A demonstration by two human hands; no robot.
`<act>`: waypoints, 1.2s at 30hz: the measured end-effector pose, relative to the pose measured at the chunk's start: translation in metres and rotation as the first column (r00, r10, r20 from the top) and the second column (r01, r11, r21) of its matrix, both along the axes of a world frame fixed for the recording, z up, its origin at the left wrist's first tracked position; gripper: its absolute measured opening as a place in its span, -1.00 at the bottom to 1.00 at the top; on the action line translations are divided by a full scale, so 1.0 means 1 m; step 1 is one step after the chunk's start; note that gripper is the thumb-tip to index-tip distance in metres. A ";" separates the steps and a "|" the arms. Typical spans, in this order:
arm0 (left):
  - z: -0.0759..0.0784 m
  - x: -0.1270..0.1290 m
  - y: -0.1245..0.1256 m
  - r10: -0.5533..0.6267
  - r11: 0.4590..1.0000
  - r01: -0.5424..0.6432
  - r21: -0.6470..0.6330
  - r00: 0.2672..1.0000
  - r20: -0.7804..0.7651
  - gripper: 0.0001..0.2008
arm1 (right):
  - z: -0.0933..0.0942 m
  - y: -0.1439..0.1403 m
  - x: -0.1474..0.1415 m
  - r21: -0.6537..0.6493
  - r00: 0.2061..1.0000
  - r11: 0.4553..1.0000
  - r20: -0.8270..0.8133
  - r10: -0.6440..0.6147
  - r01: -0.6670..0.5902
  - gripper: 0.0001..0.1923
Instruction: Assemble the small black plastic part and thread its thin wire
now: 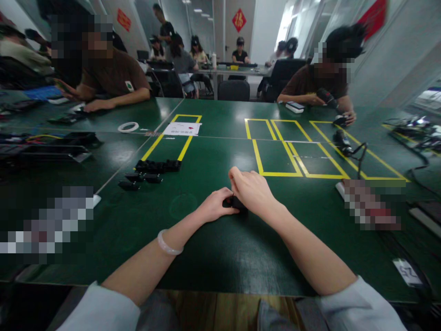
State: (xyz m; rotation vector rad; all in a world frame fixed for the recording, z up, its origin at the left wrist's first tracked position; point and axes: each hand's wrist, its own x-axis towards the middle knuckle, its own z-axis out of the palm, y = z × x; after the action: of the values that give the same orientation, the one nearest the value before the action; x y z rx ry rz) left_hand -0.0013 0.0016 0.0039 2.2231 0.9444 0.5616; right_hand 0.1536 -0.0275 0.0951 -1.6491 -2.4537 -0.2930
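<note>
In front of me on the green table, my left hand [217, 202] grips a small black block-like part [237, 204], thumb along its near side. Curled over the same part from the right is my right hand [253, 186]. Its fingers are pinched together, and whatever they hold is hidden from view. To the left lie several small black blocks [149, 177] that look alike. A row of black parts [158, 165] sits just behind them, at the near end of a yellow taped outline.
Yellow tape outlines [280, 174] mark the table ahead and right. A white paper sheet [182, 129] and a tape roll [128, 127] lie further back. Black cables [361, 158] run at the right. Two people work across the table; others sit behind.
</note>
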 end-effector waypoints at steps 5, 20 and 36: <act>0.001 0.000 -0.001 0.002 1.000 -0.002 0.004 1.000 0.002 -0.66 | 0.000 0.000 0.000 0.005 0.999 1.000 -0.027 0.026 -0.026 -0.78; 0.001 0.001 -0.001 -0.008 1.000 0.007 0.011 1.000 0.006 -0.63 | -0.003 0.001 0.000 0.053 1.000 0.998 -0.002 0.028 -0.028 -0.75; 0.000 0.001 -0.001 0.003 1.000 -0.003 0.005 1.000 -0.001 -0.61 | -0.005 0.001 -0.001 0.044 1.000 0.999 0.003 0.022 -0.022 -0.77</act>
State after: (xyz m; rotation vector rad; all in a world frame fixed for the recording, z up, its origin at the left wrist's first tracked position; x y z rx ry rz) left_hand -0.0003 0.0009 0.0040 2.2271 0.9472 0.5652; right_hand 0.1529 -0.0263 0.0905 -1.6041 -2.4478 -0.3438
